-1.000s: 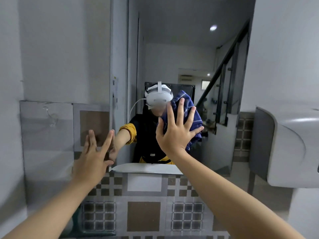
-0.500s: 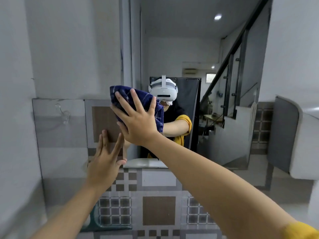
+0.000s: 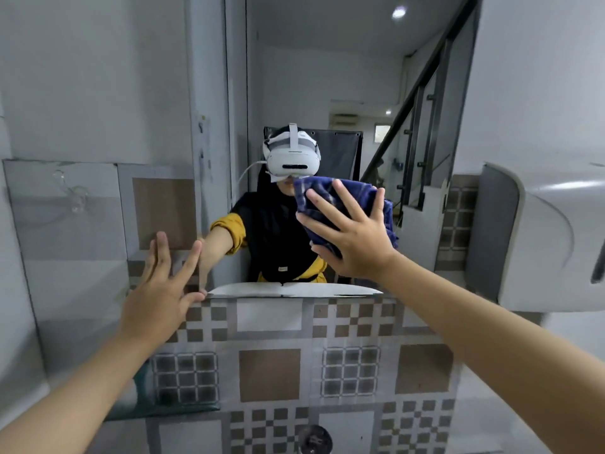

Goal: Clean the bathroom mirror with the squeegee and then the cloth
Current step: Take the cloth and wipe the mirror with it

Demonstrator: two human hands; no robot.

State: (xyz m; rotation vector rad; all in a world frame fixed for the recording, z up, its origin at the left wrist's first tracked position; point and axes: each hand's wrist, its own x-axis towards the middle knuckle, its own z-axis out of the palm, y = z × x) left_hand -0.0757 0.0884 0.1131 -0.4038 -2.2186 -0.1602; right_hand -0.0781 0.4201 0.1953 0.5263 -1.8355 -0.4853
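The bathroom mirror (image 3: pixel 327 77) fills the wall ahead and reflects a person in a white headset. My right hand (image 3: pixel 353 237) presses a dark blue checked cloth (image 3: pixel 330 198) flat against the glass, right of centre, fingers spread over it. My left hand (image 3: pixel 160 290) lies flat and open on the glass near the mirror's lower left corner, holding nothing. No squeegee is in view.
A patterned brown, grey and white tiled wall (image 3: pixel 271 371) runs below the mirror. A white wall-mounted dispenser (image 3: pixel 540 237) juts out at the right. A clear suction hook (image 3: pixel 75 198) sticks to the left panel. A round metal fitting (image 3: pixel 314 440) shows at the bottom edge.
My right hand has swept the cloth across the glass from the left side to right of centre. My left hand has stayed braced at the lower left.
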